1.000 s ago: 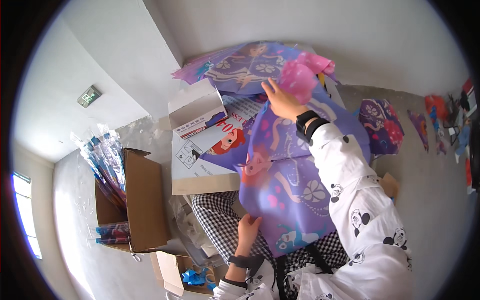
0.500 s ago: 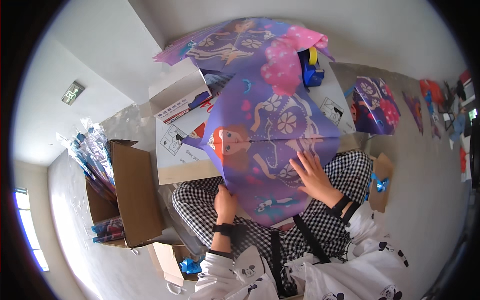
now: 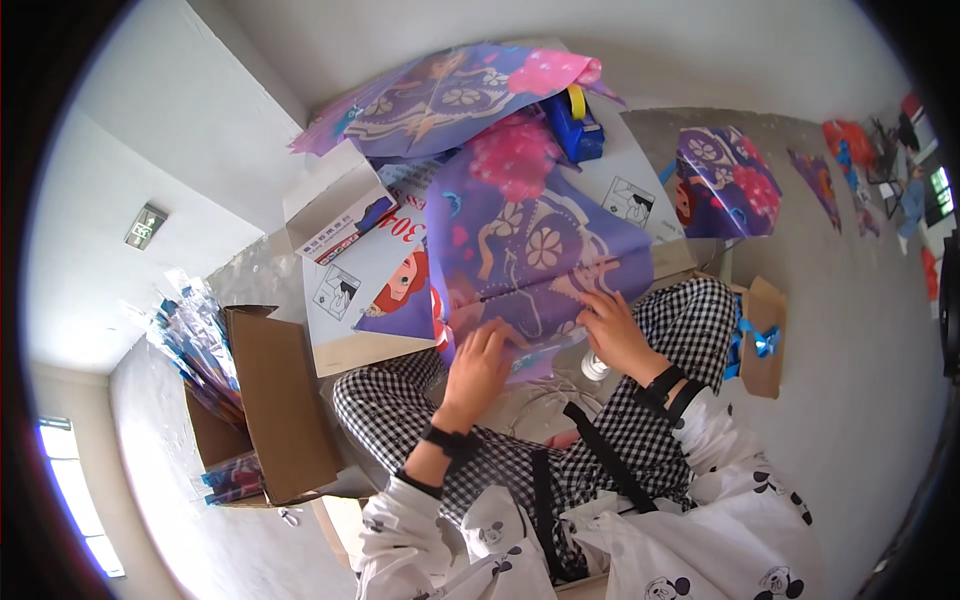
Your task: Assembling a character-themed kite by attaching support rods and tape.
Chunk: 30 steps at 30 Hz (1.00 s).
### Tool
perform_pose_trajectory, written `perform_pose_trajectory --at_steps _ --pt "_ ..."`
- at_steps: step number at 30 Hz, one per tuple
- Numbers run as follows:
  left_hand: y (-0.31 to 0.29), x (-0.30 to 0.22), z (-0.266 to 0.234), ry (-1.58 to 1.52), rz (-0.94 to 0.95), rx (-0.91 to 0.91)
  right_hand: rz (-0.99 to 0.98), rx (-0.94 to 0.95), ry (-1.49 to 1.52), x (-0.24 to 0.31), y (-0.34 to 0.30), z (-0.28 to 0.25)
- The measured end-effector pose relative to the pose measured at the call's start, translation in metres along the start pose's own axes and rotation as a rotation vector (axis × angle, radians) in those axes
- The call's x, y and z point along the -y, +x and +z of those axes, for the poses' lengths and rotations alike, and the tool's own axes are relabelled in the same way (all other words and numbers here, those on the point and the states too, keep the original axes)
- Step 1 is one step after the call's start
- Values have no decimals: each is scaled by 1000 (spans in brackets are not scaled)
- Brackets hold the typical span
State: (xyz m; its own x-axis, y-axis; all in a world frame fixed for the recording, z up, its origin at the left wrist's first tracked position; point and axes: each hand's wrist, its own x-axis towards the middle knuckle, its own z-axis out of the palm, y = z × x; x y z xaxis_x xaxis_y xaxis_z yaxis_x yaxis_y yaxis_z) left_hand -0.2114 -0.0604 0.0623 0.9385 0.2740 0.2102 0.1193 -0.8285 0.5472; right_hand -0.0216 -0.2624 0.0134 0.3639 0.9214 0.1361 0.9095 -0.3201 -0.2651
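A purple printed sheet (image 3: 545,245) with a cartoon figure, white flower shapes and a pink patch lies over the white board on my lap. My left hand (image 3: 478,365) grips its near left part, fingers bent onto the sheet. At the near right edge, my right hand (image 3: 612,330) has the sheet between thumb and fingers. A crease runs across the sheet between both hands, and the near part hangs below it. Beneath its left side, a red-haired printed piece (image 3: 400,290) shows on the board.
A stack of similar purple sheets (image 3: 440,95) lies at the board's far end, near a blue tape dispenser (image 3: 577,130) and an open white box (image 3: 340,205). On my left stands a brown carton (image 3: 285,410) with plastic-wrapped bundles. A small carton (image 3: 765,350) with blue ribbon sits right.
My left hand has moved up and right onto the sheet; my right hand has gone from lying flat to gripping the edge. The sheet's near end has been drawn back and folded up.
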Motion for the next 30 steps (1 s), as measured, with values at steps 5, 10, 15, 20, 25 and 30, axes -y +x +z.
perform_pose_trajectory --at_steps 5,10,15,20,25,30 --pt "9 54 -20 381 -15 -34 204 -135 188 -9 14 -6" --pt "-10 88 -45 580 -139 -17 259 -138 72 -16 23 -16" --pt "-31 106 -49 525 -287 7 346 -82 39 -36 27 -16" --pt "-43 104 -60 414 -373 -26 410 -93 74 -48 26 -17" --pt "-50 105 -60 426 -333 62 422 -33 54 -53 27 -21" --pt "-53 99 -60 531 -362 198 553 168 -225 -59 29 -35"
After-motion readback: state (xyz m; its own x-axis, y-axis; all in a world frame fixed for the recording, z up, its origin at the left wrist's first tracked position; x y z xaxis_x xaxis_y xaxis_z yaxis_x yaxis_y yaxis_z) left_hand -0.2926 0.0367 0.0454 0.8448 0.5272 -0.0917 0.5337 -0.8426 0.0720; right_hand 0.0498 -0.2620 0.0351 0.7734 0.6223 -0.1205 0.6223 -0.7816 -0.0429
